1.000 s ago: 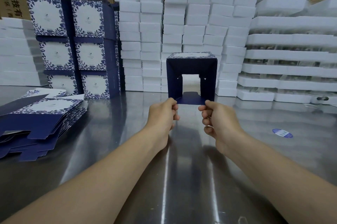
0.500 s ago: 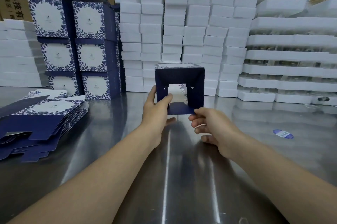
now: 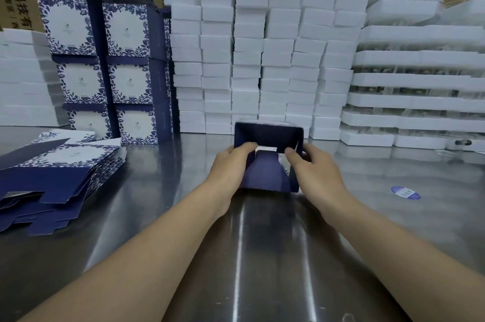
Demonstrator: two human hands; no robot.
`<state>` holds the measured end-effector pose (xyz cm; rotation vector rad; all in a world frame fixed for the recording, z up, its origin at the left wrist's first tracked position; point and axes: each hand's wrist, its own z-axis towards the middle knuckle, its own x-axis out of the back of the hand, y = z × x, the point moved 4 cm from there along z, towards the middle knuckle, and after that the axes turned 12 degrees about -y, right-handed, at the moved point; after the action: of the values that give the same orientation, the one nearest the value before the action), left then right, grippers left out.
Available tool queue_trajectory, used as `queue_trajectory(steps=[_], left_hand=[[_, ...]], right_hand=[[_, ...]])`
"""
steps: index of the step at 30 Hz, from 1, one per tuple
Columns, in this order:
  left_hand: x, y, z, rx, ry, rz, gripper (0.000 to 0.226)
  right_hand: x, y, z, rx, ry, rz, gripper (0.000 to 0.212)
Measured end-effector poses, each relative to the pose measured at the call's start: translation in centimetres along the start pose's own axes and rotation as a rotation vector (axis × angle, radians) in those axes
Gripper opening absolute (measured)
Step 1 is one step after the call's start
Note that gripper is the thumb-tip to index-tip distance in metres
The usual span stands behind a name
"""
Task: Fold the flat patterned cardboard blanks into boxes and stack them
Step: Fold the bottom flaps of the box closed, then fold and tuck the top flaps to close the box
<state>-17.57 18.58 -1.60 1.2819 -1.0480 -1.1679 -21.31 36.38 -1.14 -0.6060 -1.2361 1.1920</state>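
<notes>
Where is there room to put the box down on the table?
The steel table is bare right of the half-folded box, around the oval sticker, and between that box and the pile of flat blanks. The back is crowded: folded boxes, foam blocks, white trays.

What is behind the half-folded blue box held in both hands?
Stacks of white blocks stand behind the box on the metal table. The left hand and right hand grip its sides. The box covers the lowest blocks directly behind it.
</notes>
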Motion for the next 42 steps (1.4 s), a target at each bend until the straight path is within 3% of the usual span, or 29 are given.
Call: queue_trajectory(steps=[4,12,18,22,28,33,42], left_hand=[[-0.2,0.3,-0.2,-0.038,-0.055,0.013,0.024],[-0.9,-0.2,-0.7,-0.092,0.011,0.136,0.058],[-0.6,-0.1,-0.5,-0.099,0.018,0.102,0.046],[0.0,0.2,-0.2,-0.073,0.035,0.071,0.018],[0.1,0.2,-0.1,-0.070,0.014,0.028,0.010],[-0.8,0.5,-0.3,-0.080,-0.069,0.059,0.032],[-0.8,1.0,-0.6,-0.161,-0.068,0.094,0.037]], right_hand=[[0.0,-0.1,-0.2,-0.003,0.023,0.045,0.041],[0.2,0.3,-0.3,-0.043,0.116,-0.006,0.039],[-0.5,0.2,-0.1,-0.018,0.014,0.077,0.033],[-0.7,0.1,0.0,0.016,-0.023,0.015,0.031],[-0.5,-0.3,-0.2,0.053,-0.042,0.001,0.031],[-0.6,-0.5,-0.2,0.091,-0.030,-0.001,0.002],[-0.8,-0.5,-0.3,0.141,-0.037,-0.009,0.008]])
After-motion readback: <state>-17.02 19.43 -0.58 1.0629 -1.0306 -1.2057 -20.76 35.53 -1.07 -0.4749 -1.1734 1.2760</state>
